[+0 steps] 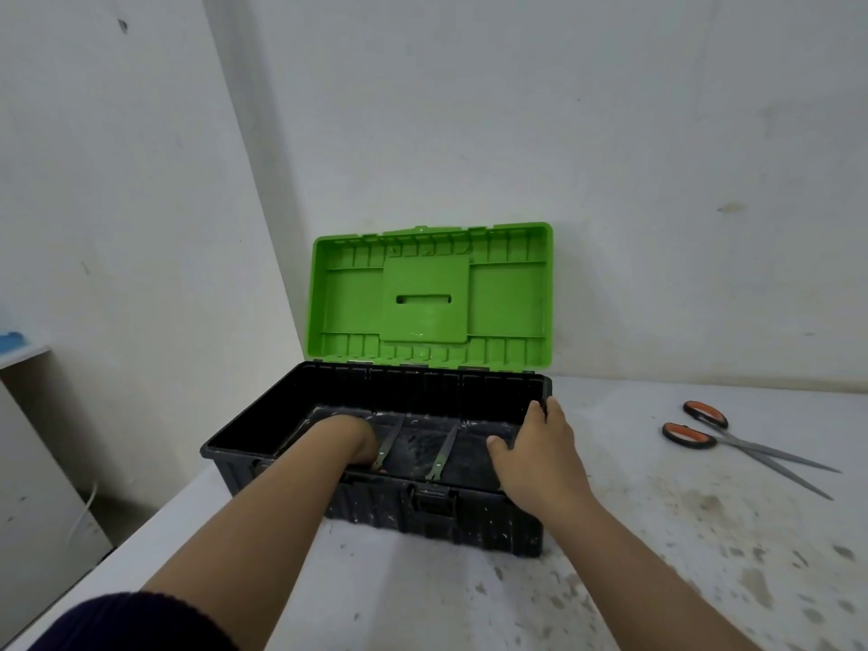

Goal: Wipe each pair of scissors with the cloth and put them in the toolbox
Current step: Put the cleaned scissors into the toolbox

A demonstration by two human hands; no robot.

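Nearest the camera, a dark sleeve covers the upper left arm, and both bare forearms reach forward over the stained white table. The left hand is down inside the black toolbox, its fingers dipping out of sight behind the front wall, so I cannot tell whether they are curled round anything. The right hand rests on the right end of the toolbox, fingers spread and relaxed over the rim, thumb pointing in towards the tray, clamped on nothing that I can see. Inside the box sits a dusty black tray, and two thin metal strips lie slanted across it, one just beside the left hand. A latch sits at the middle of the front wall. Out to the right, well apart from the box, a pair of orange-handled scissors lies flat on the table, blades spread open and pointing right. Behind the box the green lid stands upright, leaning near the white wall.
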